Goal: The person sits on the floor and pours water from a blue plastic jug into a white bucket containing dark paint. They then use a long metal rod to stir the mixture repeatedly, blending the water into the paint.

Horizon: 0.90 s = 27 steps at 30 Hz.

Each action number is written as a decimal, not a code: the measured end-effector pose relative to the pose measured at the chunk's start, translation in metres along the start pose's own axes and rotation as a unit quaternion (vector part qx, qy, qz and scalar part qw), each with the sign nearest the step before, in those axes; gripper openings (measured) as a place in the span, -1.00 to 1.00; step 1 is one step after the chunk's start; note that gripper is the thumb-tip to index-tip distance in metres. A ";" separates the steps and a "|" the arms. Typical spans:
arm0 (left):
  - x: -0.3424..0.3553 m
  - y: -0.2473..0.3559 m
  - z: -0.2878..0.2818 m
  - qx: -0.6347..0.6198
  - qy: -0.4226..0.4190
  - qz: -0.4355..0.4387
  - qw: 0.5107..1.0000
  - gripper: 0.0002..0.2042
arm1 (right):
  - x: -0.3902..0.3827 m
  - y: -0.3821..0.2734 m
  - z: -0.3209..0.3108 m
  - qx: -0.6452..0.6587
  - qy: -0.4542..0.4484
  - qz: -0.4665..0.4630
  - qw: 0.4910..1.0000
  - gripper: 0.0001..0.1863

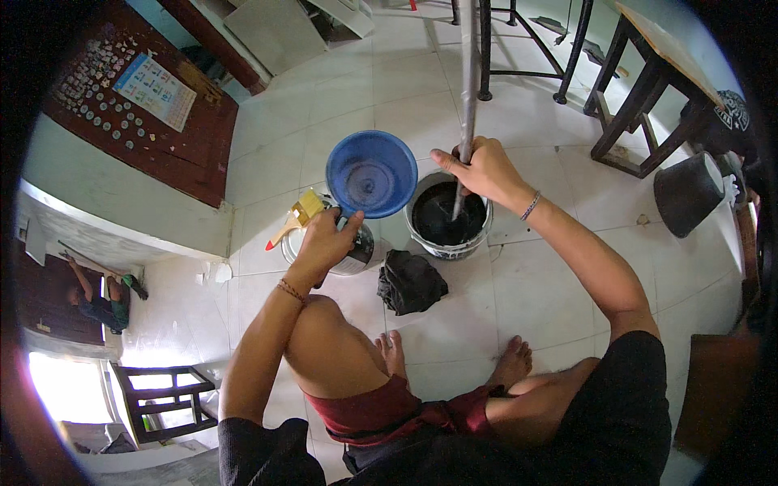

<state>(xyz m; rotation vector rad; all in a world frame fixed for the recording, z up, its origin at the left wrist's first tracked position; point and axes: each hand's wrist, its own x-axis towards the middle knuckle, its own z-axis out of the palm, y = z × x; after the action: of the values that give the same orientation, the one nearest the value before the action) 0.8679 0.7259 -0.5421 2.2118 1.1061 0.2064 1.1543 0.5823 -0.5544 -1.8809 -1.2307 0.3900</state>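
Observation:
My left hand (326, 240) grips the handle of a blue plastic scoop (371, 172), held up and tilted toward me with its inside showing. My right hand (483, 168) is closed around a long grey rod (468, 77) that stands nearly upright, its lower end in dark liquid inside a white bucket (447, 216). Under the scoop sits a white can (356, 251) with a paintbrush (297, 216) lying across its top. A crumpled black cloth (410, 281) lies on the white tiles in front of the bucket. I am squatting, bare feet on the floor.
Dark wooden stools and a table stand at the back (632, 105). A black bucket (687, 193) lies on its side at the right. A dark wooden door with stickers (146, 105) is at the left. Another person (97, 304) works at far left.

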 end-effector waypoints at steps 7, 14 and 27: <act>0.010 0.015 0.023 0.103 0.042 0.090 0.990 -0.51 | 0.000 0.001 -0.027 -0.017 -0.003 -0.085 0.996 -0.67; 0.014 0.020 0.028 0.116 0.015 0.066 0.991 -0.52 | -0.014 0.001 -0.021 -0.021 -0.096 -0.046 0.994 -0.78; 0.017 0.026 0.038 0.210 0.027 0.110 0.971 -0.63 | -0.018 0.001 -0.019 -0.029 -0.086 -0.110 0.990 -0.73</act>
<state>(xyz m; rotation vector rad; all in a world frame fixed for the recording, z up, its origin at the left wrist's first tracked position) 0.9115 0.7093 -0.5585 2.7252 1.0018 0.1359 1.1587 0.5575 -0.5463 -1.7655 -1.5637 0.4073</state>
